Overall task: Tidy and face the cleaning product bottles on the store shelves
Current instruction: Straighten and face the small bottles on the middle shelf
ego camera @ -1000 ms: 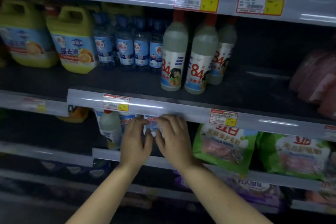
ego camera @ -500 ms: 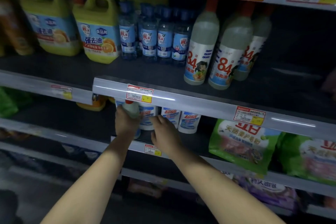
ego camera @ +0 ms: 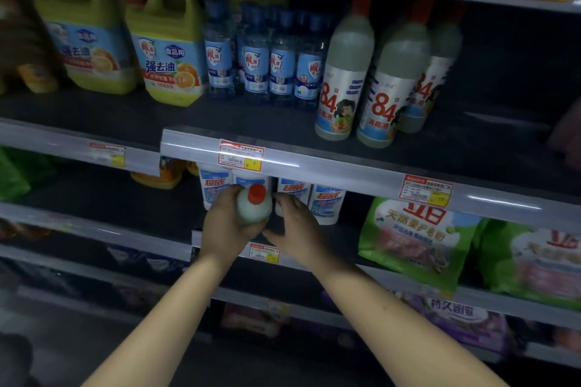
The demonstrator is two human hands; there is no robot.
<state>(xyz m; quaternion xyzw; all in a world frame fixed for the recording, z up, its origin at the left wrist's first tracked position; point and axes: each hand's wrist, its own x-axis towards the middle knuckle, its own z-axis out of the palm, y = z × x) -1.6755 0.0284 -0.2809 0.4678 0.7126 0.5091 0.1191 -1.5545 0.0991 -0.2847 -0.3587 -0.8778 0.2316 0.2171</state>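
Grip noted: your left hand (ego camera: 224, 226) wrapped the red-capped bottle (ego camera: 254, 206), right hand (ego camera: 295, 229) loose-fingered, empty; you needed label outward, base flush beside the white bottles (ego camera: 309, 201).

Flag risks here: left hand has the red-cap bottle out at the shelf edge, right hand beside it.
1. The red-cap bottle sits tilted in the left hand, past the shelf lip; a slip likely drops it.
2. The right hand reaches close to the white bottles behind, so it could knock them over.
3. Putting the bottle back upright may clip the price rail.
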